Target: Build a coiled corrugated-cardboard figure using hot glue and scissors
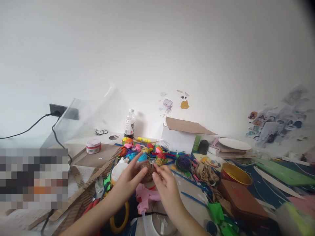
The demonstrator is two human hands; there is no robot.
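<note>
The ball (147,173), brown and rough, sat between the left hand (133,173) and the right hand (165,180) in the middle of the worktop, thumbs and fingers of both closed on it and hiding much of its sides. The pink glue gun (147,197) lay just on the near side of it, partly behind the right forearm, with a white ring (155,223) nearer still. Beyond the fingers, a crowd of small coloured ornaments (161,158) filled the space, and a round white figure (117,172) stood close by the left wrist. To the left were cardboard strips (85,188), red-handled scissors (99,188) and a lidded jar (93,146); to the right, a dark coil (183,163), crumpled paper (206,173), a red and yellow bowl (236,174) and a brown box (242,201). At the back stood a bottle (130,125) and a white carton (177,140) with a cardboard flap on top. Underneath, a grey sheet (190,214) covered part of a blue surface (258,192). Behind it all rose a pale wall (147,49), bearing stickers (184,104) near the middle and a dark socket (67,112) at the left, with a cable (29,128) plugged in.
</note>
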